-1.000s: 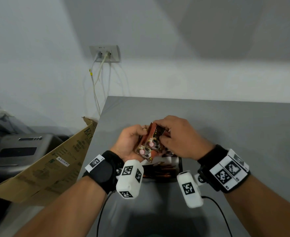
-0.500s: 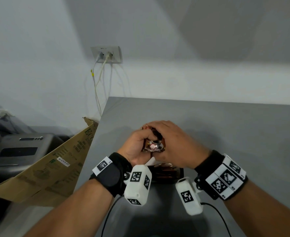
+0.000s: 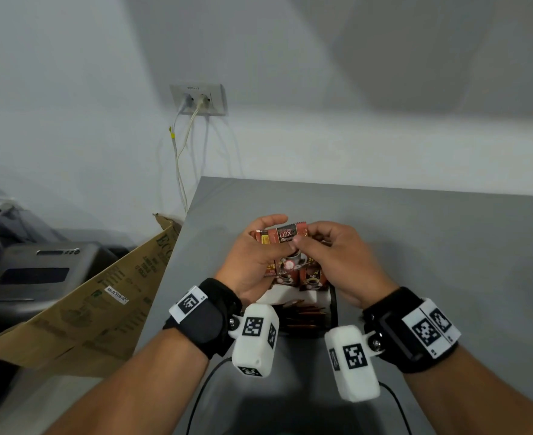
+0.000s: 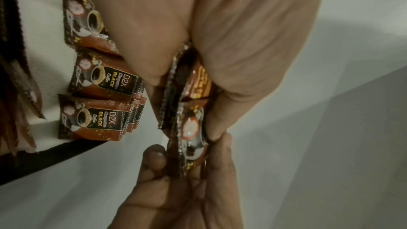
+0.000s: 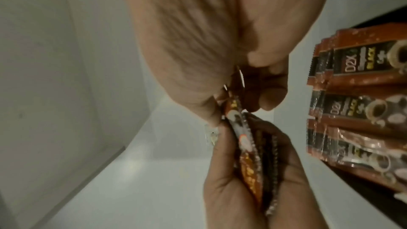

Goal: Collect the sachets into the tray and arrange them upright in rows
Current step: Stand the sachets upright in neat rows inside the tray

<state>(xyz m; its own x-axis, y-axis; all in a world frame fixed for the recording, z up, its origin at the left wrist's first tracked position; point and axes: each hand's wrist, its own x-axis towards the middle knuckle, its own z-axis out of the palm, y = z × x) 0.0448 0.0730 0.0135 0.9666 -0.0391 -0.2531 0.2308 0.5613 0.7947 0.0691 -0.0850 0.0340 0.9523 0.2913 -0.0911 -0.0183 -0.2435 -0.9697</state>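
Head view: tray [image 3: 333, 304], several sachets standing in rows. Held bundle of sachets [image 3: 285, 238], above tray, not yet placed; left hand [image 3: 252, 262] and right hand [image 3: 337, 262] fingers clamped on it.

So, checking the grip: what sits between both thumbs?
A bunch of sachets, pinched by the left hand and right hand, seen in the head view.

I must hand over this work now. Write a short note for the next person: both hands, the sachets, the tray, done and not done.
Left hand: grips a small stack of sachets above the tray.
Right hand: pinches the front sachet of that stack.
Done: rows of sachets already stand upright in the tray.
Left: set the held stack upright in a row. No loose sachets are visible on the table.
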